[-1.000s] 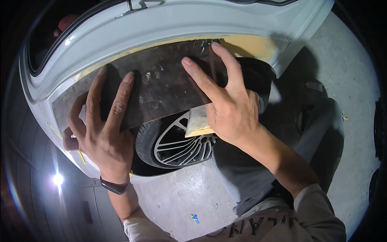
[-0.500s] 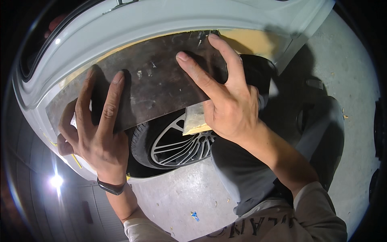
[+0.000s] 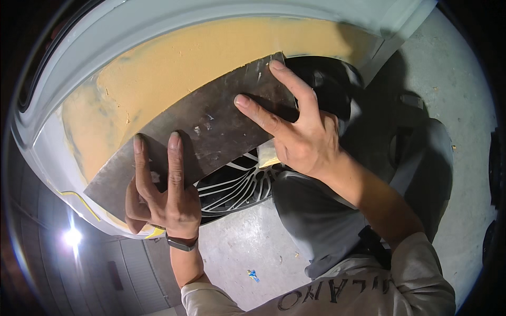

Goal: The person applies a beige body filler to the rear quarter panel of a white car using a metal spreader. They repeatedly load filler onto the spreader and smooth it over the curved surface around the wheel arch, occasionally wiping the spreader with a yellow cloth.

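Observation:
A long dark metal plate [image 3: 211,116] lies angled across the yellow filler [image 3: 174,63] on a white car panel [image 3: 87,31]. My left hand [image 3: 163,195] holds the plate near its left end, two long fingers extended on its face and the others curled. My right hand [image 3: 303,142] has two fingers spread on the plate's right part and its other fingers closed around a small metal spreader [image 3: 268,160] with yellow filler on it, partly hidden by the hand.
A spoked wheel [image 3: 237,189] sits below the plate in the wheel opening. My grey-trousered legs [image 3: 311,226] are below. Grey floor [image 3: 232,258] surrounds them, with a small blue scrap [image 3: 253,275] on it. A bright light [image 3: 73,236] shines at lower left.
The plate's left end and my left hand have moved down and right, uncovering a broad band of yellow filler above it. The plate's right end has dropped slightly.

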Demonstrator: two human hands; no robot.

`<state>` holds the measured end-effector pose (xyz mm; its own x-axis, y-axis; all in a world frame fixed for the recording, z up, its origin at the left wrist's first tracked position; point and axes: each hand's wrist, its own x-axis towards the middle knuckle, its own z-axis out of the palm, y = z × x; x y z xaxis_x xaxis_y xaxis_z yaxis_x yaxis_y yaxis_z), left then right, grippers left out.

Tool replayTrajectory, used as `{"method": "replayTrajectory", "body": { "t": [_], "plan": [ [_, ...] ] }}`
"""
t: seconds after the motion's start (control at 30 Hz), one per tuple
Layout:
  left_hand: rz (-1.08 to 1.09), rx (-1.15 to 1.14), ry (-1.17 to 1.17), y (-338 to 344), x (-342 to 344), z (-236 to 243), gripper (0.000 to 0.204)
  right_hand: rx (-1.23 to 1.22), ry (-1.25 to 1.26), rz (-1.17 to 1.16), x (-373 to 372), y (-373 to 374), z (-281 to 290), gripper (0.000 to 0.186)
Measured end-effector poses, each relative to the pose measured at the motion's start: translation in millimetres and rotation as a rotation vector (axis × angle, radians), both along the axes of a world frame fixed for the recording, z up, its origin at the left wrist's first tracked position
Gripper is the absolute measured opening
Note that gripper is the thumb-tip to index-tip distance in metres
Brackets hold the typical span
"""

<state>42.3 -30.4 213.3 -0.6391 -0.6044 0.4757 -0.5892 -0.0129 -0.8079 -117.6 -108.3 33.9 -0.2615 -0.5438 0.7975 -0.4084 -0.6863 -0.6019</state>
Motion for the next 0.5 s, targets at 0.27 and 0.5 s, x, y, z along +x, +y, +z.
{"method": "replayTrajectory", "body": {
  "t": [0.27,0.5],
  "plan": [
    [0.063,0.008,0.004,17.7,-2.1,-20.8,0.047,-0.018,0.07,0.009,-7.4,9.7,-14.1,0.08],
    [-0.01,-0.017,-0.013,3.6,8.8,-7.0,0.067,-0.045,0.122,-0.064,-2.4,-4.8,-5.1,0.081]
  ]
}}
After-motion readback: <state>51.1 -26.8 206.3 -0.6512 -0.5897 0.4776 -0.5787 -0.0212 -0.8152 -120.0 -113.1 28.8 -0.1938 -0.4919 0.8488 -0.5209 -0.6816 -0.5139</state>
